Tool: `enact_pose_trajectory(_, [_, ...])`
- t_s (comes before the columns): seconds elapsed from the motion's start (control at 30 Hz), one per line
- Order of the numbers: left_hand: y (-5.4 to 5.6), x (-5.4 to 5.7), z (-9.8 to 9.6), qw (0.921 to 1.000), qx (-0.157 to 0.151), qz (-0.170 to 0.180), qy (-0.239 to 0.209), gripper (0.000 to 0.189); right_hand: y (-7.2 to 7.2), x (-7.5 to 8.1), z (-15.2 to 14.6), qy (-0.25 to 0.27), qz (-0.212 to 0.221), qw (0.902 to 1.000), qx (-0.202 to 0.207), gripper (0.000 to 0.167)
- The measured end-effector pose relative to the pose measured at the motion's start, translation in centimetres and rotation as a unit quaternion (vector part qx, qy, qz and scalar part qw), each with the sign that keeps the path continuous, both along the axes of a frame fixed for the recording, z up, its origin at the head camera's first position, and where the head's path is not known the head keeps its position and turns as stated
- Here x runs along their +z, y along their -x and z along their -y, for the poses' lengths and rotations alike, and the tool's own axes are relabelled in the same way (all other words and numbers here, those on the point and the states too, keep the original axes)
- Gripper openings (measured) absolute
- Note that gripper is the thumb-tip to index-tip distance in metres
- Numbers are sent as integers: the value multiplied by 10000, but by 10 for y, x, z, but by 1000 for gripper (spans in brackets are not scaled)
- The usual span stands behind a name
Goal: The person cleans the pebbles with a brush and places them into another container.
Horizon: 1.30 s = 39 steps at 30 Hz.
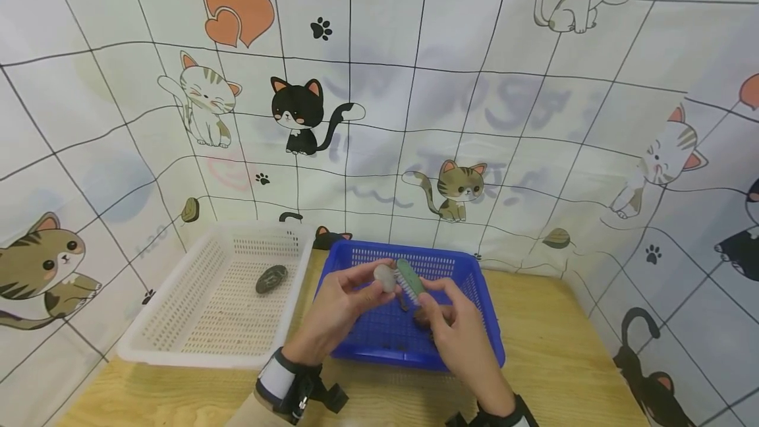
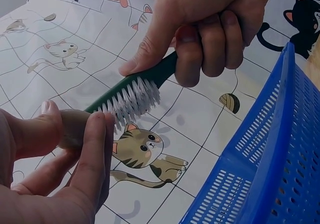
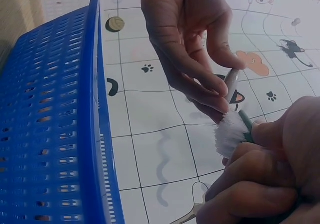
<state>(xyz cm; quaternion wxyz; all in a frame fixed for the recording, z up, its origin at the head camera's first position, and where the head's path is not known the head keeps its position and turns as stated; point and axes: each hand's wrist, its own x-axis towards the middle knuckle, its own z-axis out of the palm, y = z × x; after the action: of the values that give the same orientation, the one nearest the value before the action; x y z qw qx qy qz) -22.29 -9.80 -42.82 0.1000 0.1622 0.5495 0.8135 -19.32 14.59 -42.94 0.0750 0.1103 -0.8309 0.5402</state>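
Observation:
Between its thumb and fingers my left hand [image 1: 342,295] pinches a smooth pale grey stone [image 1: 385,278], held up over the blue basket. My right hand [image 1: 456,325] grips a green brush [image 1: 409,275] with white bristles, its fingers curled round the handle in the left wrist view. The bristles [image 2: 130,103] face the left hand and lie close against the stone [image 2: 74,129]. Seen from the right wrist, the stone [image 3: 232,81] is edge-on and the brush head [image 3: 232,134] sits just below it. Part of the handle is hidden by the right hand.
The blue basket [image 1: 379,356] holds some brownish stones [image 1: 422,317], partly covered by the right hand. To its left stands a white basket [image 1: 196,321] with one dark stone [image 1: 271,279] in it. Both are on a wooden table [image 1: 534,335] before a cat-patterned sheet.

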Motion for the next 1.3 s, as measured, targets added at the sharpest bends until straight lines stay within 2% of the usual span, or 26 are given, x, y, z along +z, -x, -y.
enact_pose_trajectory(0.23, [3,-2,0,9995,267,109,-150,53,-4,2,0,51,-22,9999,133,30])
enact_pose_trajectory(0.43, [3,-3,-3,9977,461,-1,491,54,-7,2,2,187,-7,9993,337,28])
enact_pose_trajectory(0.57, [1,-5,-7,9956,329,-104,868,56,-7,3,2,230,-85,9991,358,28])
enact_pose_trajectory(0.73, [1,-6,-9,9966,197,-76,794,55,-3,3,0,153,-48,9997,175,29])
enact_pose_trajectory(0.9, [0,-5,-4,9975,520,-66,468,51,-3,3,-1,84,71,9996,263,27])
enact_pose_trajectory(1.0, [1,-5,-1,9960,654,-107,604,51,-5,3,1,103,151,9987,476,28])
enact_pose_trajectory(1.1, [2,-7,-2,9947,570,-135,845,53,-7,2,3,175,118,9981,580,28])
enact_pose_trajectory(1.23, [1,-9,-7,9934,348,-183,1075,56,-6,2,3,191,-19,9993,310,27])
enact_pose_trajectory(1.3, [0,-9,-8,9927,350,-191,1141,56,-4,2,2,168,-62,9997,165,27])
